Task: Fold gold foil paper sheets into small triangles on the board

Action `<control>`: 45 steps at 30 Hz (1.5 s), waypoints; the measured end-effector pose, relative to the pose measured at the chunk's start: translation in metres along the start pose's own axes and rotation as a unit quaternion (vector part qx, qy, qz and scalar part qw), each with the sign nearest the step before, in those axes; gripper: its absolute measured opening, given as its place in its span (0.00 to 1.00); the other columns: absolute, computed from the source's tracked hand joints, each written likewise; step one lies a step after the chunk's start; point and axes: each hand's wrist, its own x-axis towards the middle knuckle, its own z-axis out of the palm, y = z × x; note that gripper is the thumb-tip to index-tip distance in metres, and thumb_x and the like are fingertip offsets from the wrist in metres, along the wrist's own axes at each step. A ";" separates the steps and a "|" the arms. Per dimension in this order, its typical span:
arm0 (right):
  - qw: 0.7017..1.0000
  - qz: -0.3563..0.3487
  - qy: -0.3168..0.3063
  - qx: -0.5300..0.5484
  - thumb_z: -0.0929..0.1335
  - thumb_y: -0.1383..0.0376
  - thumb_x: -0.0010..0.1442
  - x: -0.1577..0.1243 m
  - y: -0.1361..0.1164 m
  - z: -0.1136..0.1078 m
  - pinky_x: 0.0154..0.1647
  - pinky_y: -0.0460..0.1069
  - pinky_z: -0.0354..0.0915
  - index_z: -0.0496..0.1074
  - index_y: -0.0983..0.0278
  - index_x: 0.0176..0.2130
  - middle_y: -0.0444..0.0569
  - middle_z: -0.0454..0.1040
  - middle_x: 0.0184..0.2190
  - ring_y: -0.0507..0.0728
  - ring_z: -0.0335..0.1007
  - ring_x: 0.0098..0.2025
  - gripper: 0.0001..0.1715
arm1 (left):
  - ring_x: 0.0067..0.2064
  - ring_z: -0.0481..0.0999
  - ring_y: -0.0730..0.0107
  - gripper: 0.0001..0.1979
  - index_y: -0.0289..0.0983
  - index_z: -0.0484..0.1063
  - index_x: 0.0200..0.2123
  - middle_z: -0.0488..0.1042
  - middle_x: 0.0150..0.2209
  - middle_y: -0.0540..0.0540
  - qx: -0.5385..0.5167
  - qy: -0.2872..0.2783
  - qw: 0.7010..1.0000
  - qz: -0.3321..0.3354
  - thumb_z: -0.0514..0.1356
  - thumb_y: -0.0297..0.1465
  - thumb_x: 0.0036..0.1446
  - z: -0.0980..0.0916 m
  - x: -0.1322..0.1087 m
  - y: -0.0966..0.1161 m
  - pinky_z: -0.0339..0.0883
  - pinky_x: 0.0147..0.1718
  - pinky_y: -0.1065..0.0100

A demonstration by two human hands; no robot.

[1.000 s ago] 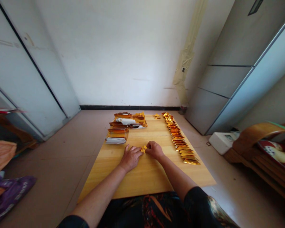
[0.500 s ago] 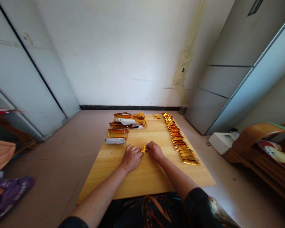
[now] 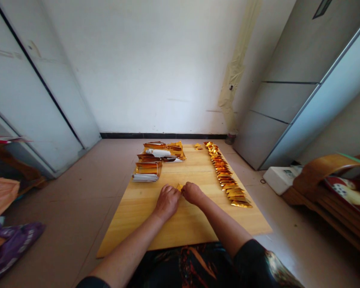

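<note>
A small piece of gold foil paper (image 3: 179, 186) sits at the middle of the wooden table (image 3: 174, 230), mostly covered by my fingers. My left hand (image 3: 168, 200) is closed on its left side, palm down. From the right, my right hand (image 3: 193, 193) pinches it with curled fingers. Stacks of gold and white paper (image 3: 145, 177) lie at the table's back left. Along the right side runs a row of folded gold pieces (image 3: 228, 180). One small gold folded piece (image 3: 198, 147) rests near the far edge.
Beyond the table stands a white wall (image 3: 156, 80) with a dark baseboard. A grey refrigerator (image 3: 273, 120) is at the right, near a white box (image 3: 279, 180) and a wooden seat (image 3: 324, 200). Orange and purple bags (image 3: 15, 240) are at the left.
My two hands have drawn closer together, and the fingers of my left hand are more curled. Less of the gold piece between them shows.
</note>
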 end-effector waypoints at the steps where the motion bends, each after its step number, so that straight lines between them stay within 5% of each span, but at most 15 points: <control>1: 1.000 0.000 -0.002 0.003 0.60 0.64 0.62 -0.001 0.000 0.000 0.38 0.47 0.63 0.76 0.67 0.40 0.57 0.74 0.39 0.57 0.72 0.40 0.18 | 0.39 0.70 0.63 0.09 0.37 0.73 0.34 0.74 0.31 0.44 -0.015 -0.002 1.000 -0.014 0.54 0.21 0.53 0.001 0.001 -0.005 0.60 0.44 0.61; 5: 1.000 0.001 0.018 0.021 0.64 0.58 0.59 -0.004 0.001 0.001 0.37 0.45 0.62 0.76 0.64 0.40 0.53 0.73 0.40 0.55 0.71 0.40 0.16 | 0.38 0.71 0.67 0.13 0.37 0.73 0.32 0.75 0.33 0.48 -0.111 -0.018 0.990 -0.083 0.54 0.17 0.48 0.004 0.011 -0.028 0.63 0.39 0.67; 10: 0.998 -0.014 0.054 -0.016 0.63 0.63 0.60 -0.004 -0.002 0.005 0.37 0.46 0.62 0.75 0.66 0.40 0.54 0.74 0.38 0.56 0.71 0.39 0.14 | 0.38 0.72 0.69 0.13 0.38 0.76 0.30 0.76 0.31 0.49 -0.163 -0.044 0.985 -0.036 0.57 0.17 0.46 0.011 0.025 -0.044 0.64 0.40 0.69; 21: 0.985 -0.113 0.050 -0.117 0.61 0.68 0.62 0.007 0.006 0.006 0.37 0.50 0.63 0.74 0.67 0.39 0.56 0.74 0.36 0.59 0.71 0.39 0.13 | 0.49 0.70 0.66 0.17 0.39 0.75 0.42 0.75 0.46 0.45 -0.087 -0.059 0.989 0.105 0.53 0.20 0.54 0.012 0.021 -0.045 0.64 0.51 0.62; 29: 0.988 -0.119 0.031 -0.091 0.61 0.67 0.63 0.014 0.020 -0.004 0.37 0.47 0.61 0.75 0.65 0.39 0.54 0.74 0.36 0.56 0.71 0.38 0.14 | 0.43 0.72 0.64 0.12 0.42 0.76 0.39 0.77 0.41 0.46 -0.039 -0.056 0.993 0.092 0.56 0.26 0.55 0.008 0.020 -0.042 0.65 0.43 0.62; 34: 0.987 -0.136 0.075 -0.047 0.62 0.65 0.62 0.011 0.025 -0.002 0.37 0.45 0.60 0.73 0.65 0.41 0.52 0.73 0.38 0.53 0.70 0.39 0.12 | 0.41 0.72 0.66 0.10 0.41 0.78 0.36 0.77 0.36 0.46 -0.060 -0.058 0.993 0.080 0.58 0.27 0.54 0.009 0.025 -0.043 0.65 0.43 0.64; 45: 0.975 -0.173 0.031 -0.134 0.61 0.69 0.62 0.012 0.016 -0.005 0.37 0.50 0.60 0.75 0.67 0.36 0.54 0.74 0.35 0.57 0.70 0.38 0.13 | 0.40 0.72 0.67 0.08 0.39 0.77 0.34 0.75 0.34 0.46 -0.085 -0.099 0.990 0.051 0.58 0.26 0.53 0.009 0.031 -0.043 0.65 0.41 0.68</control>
